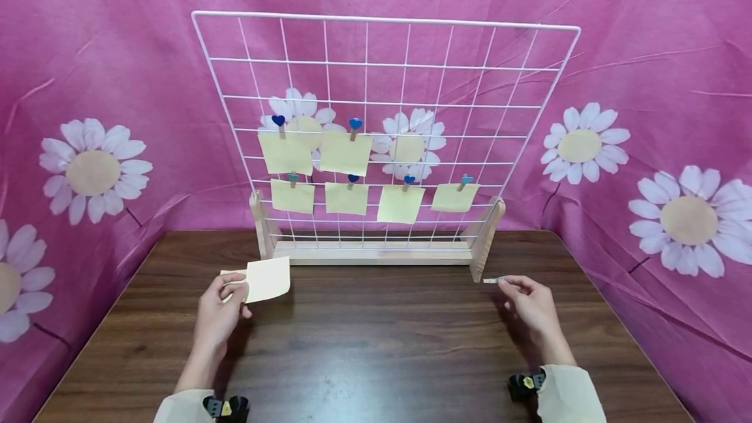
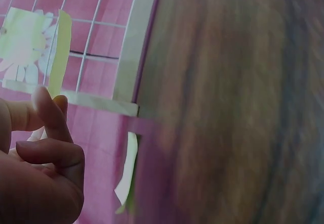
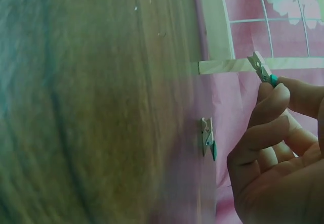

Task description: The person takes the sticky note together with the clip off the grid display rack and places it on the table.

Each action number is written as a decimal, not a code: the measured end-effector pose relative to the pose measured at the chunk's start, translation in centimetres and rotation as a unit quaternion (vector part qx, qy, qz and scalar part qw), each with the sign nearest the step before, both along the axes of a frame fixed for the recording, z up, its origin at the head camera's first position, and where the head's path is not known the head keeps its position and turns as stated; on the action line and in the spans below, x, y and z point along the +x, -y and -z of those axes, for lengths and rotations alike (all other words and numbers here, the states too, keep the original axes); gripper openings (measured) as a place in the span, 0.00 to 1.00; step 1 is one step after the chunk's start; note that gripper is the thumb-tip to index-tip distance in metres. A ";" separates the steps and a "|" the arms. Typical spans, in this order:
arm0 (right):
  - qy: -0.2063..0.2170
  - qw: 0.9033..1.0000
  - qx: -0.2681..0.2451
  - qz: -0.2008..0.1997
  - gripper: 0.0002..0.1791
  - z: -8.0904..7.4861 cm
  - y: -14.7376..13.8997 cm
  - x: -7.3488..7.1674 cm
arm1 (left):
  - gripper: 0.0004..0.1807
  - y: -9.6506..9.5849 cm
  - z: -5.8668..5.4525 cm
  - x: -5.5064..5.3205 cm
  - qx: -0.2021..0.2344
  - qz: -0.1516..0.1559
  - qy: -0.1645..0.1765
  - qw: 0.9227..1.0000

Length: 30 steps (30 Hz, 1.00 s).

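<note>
Between thumb and fingers my left hand (image 1: 219,309) pinches a pale yellow sticky note (image 1: 269,279), raised off the table at the left. A second yellow note (image 2: 128,168) lies on the tabletop near that hand in the left wrist view. On the right, my right hand (image 1: 533,305) pinches a small wooden clothespin (image 3: 261,68) by its green end, its wooden tip pointing away from the fingers. Another clothespin (image 3: 207,137) with green trim lies on the table beside this hand. Between the hands stands a white wire grid (image 1: 388,106) with notes clipped on it.
The grid stands upright in a wooden base (image 1: 376,256) at the table's back. Several yellow notes (image 1: 286,153) hang in two rows from clothespins with blue or teal hearts (image 1: 355,124). A pink flowered cloth (image 1: 664,57) surrounds the brown wooden table (image 1: 364,338).
</note>
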State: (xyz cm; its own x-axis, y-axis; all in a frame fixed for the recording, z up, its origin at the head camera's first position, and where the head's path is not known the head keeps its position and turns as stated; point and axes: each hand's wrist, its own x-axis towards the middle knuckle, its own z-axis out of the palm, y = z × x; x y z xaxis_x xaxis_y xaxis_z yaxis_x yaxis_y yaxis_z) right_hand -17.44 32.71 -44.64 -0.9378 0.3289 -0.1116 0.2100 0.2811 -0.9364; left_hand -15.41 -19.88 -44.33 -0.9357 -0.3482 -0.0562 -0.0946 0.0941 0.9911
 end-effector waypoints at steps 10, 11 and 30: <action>0.043 0.999 -0.001 -0.025 0.18 0.9 -1.0 0.3 | 0.15 1.9 0.6 0.7 -0.019 0.011 0.046 0.999; 0.046 0.999 -0.001 -0.027 0.18 1.0 -1.1 0.3 | 0.16 2.1 0.6 0.8 -0.024 0.013 0.049 0.998; 0.082 0.996 -0.013 -0.045 0.11 1.9 -2.8 -0.2 | 0.22 4.5 1.7 1.1 -0.097 0.071 0.098 0.988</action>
